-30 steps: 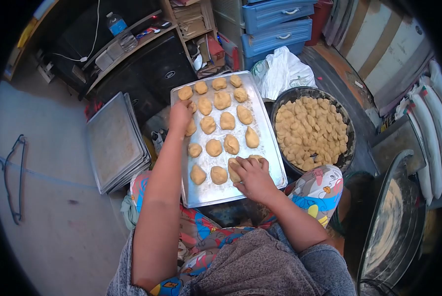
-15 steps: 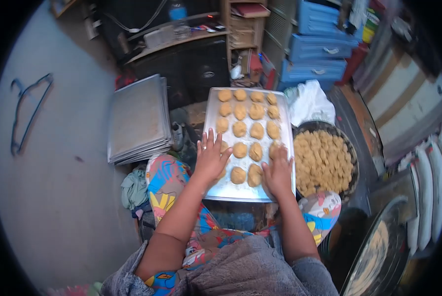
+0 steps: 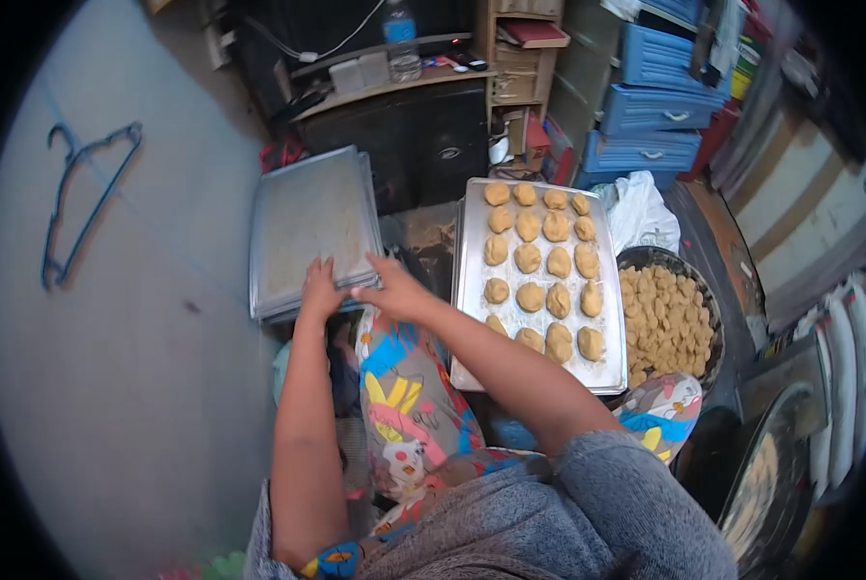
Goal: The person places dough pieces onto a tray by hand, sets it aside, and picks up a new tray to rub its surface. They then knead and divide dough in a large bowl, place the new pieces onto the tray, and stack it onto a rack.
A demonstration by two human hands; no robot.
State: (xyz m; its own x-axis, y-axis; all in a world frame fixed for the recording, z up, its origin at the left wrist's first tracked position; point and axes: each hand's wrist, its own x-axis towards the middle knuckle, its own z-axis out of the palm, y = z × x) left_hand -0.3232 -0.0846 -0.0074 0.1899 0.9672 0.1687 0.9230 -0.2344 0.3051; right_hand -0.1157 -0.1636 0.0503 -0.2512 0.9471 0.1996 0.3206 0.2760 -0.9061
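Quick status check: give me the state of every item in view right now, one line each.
Left hand: on the near edge of the stack of empty trays.
Right hand: at the stack's near right corner, fingers spread.
Stack of empty trays: bare, lying flat.
Filled tray: covered with rows of dough pieces, untouched.
Bowl: heaped with dough pieces.
Blue drawers: shut.
Water bottle: upright, capped.
Hanger: lying flat on the floor.

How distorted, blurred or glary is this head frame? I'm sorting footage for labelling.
Head view: strong fisheye, black corners, shelves and drawers bowed at the edges; even soft light; the dough tray and stacked empty trays read sharp; left hand and right hand only slightly soft; no strong glare.
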